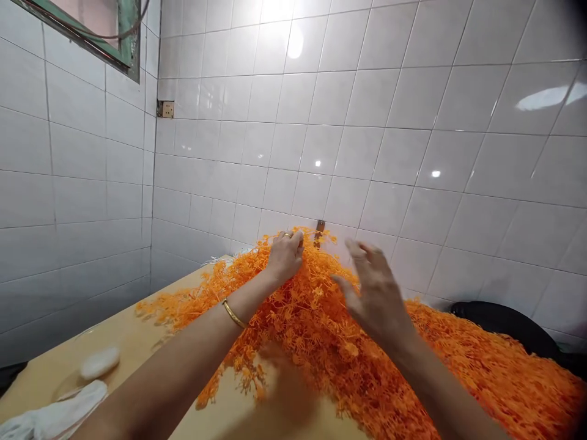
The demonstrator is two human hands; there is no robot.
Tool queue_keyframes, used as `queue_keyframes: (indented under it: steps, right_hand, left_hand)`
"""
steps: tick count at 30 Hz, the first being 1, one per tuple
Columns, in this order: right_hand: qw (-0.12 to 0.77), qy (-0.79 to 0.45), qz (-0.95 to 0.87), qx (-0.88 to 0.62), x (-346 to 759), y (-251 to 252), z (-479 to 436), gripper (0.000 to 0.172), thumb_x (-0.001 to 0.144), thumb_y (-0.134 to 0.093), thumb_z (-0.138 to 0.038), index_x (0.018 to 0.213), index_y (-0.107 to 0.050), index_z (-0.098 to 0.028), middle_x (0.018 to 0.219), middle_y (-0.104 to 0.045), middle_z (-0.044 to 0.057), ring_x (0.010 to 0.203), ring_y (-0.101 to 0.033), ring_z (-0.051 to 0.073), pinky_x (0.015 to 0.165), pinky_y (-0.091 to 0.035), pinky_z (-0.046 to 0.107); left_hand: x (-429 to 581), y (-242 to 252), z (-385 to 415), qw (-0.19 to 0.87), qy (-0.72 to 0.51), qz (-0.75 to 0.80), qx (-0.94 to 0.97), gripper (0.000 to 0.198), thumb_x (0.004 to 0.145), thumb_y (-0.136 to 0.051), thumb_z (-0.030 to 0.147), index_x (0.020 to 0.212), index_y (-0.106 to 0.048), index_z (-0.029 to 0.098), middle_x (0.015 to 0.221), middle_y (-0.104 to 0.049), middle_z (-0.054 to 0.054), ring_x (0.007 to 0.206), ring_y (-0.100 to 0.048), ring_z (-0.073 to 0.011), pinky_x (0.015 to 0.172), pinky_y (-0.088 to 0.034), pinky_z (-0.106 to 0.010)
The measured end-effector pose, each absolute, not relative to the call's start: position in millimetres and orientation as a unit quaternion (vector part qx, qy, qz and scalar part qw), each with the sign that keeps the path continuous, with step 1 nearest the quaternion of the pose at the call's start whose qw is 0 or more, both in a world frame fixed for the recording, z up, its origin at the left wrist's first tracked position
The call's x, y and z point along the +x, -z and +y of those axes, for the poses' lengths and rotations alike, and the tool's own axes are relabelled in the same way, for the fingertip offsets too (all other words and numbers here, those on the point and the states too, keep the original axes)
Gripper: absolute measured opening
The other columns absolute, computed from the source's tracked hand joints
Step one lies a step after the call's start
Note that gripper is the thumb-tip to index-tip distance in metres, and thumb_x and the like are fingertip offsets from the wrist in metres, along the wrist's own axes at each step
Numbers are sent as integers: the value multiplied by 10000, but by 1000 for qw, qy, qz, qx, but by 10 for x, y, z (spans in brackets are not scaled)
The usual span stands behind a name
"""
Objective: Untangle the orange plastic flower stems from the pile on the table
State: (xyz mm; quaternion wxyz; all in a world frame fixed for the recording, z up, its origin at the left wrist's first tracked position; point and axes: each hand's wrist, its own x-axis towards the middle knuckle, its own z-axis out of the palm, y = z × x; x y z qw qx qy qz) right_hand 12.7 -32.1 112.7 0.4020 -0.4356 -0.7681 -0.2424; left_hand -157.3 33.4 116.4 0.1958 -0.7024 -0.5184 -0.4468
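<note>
A big heap of orange plastic sprigs (458, 360) covers the right and back of a yellowish table (137, 342). My left hand (285, 253), with a ring and a gold bangle on the wrist, rests on the top of the heap near the wall, fingers curled into the sprigs. My right hand (373, 293) hovers just above the heap to the right, fingers spread and slightly blurred, holding nothing.
White tiled walls close in behind and to the left. A white cloth (55, 415) and a small white pad (98, 362) lie on the table's near left. A dark object (504, 318) sits behind the heap at right. A window frame (114, 43) is top left.
</note>
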Motion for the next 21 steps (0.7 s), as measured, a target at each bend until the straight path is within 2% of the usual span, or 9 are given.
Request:
queue_keyframes:
  steps: [2,4,7,9,12,14,16,18,21]
  right_hand:
    - [357,254,-794,-422,-103,-1108,-167,656,745,-476,-377,1315,-210,-194,1293,-306,125,1135,-306,280,863,-306,390]
    - [313,230,-794,-468,-233,-978,11,686,734,-494,-365,1324,-188,-195,1228,-385,126,1089,-329,281,836,-303,397]
    - [277,206,-783,-518,-251,-780,187,576,749,-473,-299,1284,-298,-174,1000,-538,106,953,-398,267,785,-298,378]
    - [283,213,-780,-516,-208,-740,218,471,767,-448,-275,1226,-395,-185,935,-570,94,919,-409,259,778,-282,369]
    - [316,219,-771,-507,-156,-807,214,391,783,-438,-290,1164,-466,-206,860,-590,84,861,-443,238,763,-283,345]
    - [337,218,-763,-506,-153,-868,223,396,773,-456,-319,1149,-481,-199,792,-585,76,794,-471,219,748,-299,323]
    - [357,220,-764,-490,-169,-897,237,418,762,-471,-343,1143,-486,-173,746,-580,71,735,-490,205,736,-312,309]
    - [373,220,-775,-460,-191,-895,231,397,767,-469,-343,1115,-508,-155,722,-590,70,693,-501,195,720,-323,301]
    - [359,207,-811,-412,-187,-901,137,257,798,-430,-289,965,-582,-166,658,-603,53,616,-509,167,681,-332,280]
  left_hand:
    - [-1521,-1147,245,199,476,-490,-703,72,753,-412,153,727,-473,181,751,-535,-40,771,-452,-177,705,-373,-301]
    - [-1498,-1033,118,230,507,-471,-685,79,770,-404,175,757,-481,175,823,-534,-64,835,-440,-187,758,-365,-320]
    - [-1539,-676,-78,301,489,-440,-690,115,781,-391,191,800,-501,167,1043,-481,-113,992,-386,-222,840,-327,-362]
    - [-1603,-380,-153,313,393,-416,-758,126,771,-384,160,751,-508,173,1006,-506,-101,955,-418,-216,809,-344,-357]
    - [-1682,-55,-145,260,263,-451,-812,151,767,-373,136,742,-516,175,835,-550,-73,784,-486,-179,686,-390,-309]
    - [-1692,3,-75,245,257,-495,-793,194,788,-348,148,855,-528,172,935,-555,-87,834,-501,-184,698,-402,-306]
    - [-1676,-46,29,242,263,-526,-772,271,819,-306,181,1001,-507,176,1127,-495,-103,979,-473,-203,768,-400,-318]
    - [-1668,-128,153,208,231,-561,-767,324,844,-261,236,1071,-489,197,1175,-477,-100,1022,-469,-208,777,-411,-318]
    - [-1729,-177,346,137,167,-619,-756,358,851,-235,299,1021,-536,208,987,-582,-99,855,-564,-204,663,-451,-307]
